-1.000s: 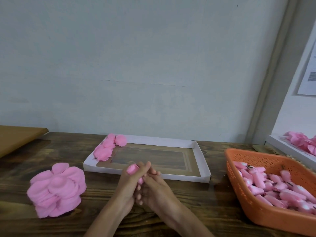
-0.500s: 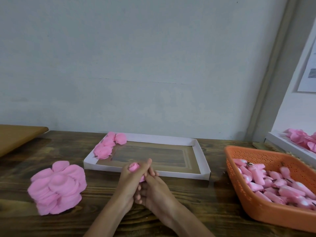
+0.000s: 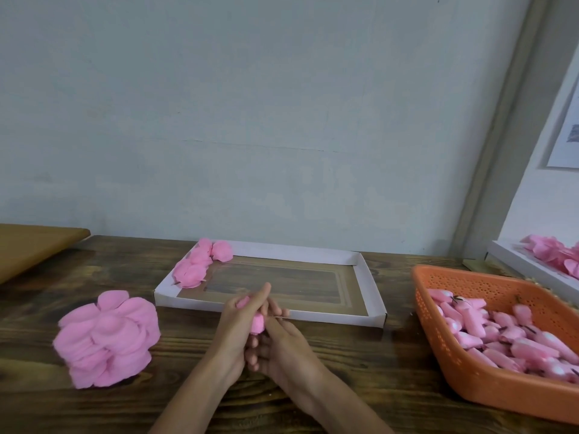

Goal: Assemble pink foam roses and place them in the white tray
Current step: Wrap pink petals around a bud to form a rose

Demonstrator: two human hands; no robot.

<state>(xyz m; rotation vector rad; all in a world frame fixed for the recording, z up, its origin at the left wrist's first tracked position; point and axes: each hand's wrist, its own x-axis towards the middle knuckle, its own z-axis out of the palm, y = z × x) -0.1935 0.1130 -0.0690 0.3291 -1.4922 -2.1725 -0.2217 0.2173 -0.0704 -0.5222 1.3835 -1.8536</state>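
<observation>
The left hand (image 3: 233, 327) wraps the foam rose (image 3: 257, 324) and the right hand (image 3: 283, 343) pinches it, just in front of the white tray (image 3: 329, 316). Compared to one second ago, the rose sits lower between the fingers.

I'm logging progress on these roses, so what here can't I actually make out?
- Head view: the rose in work is mostly covered by the left hand and right hand; its petal count is hidden.
- The orange basket and the second tray are cut off by the right edge.
- The wall paper is cut off too, its print blurred.
</observation>
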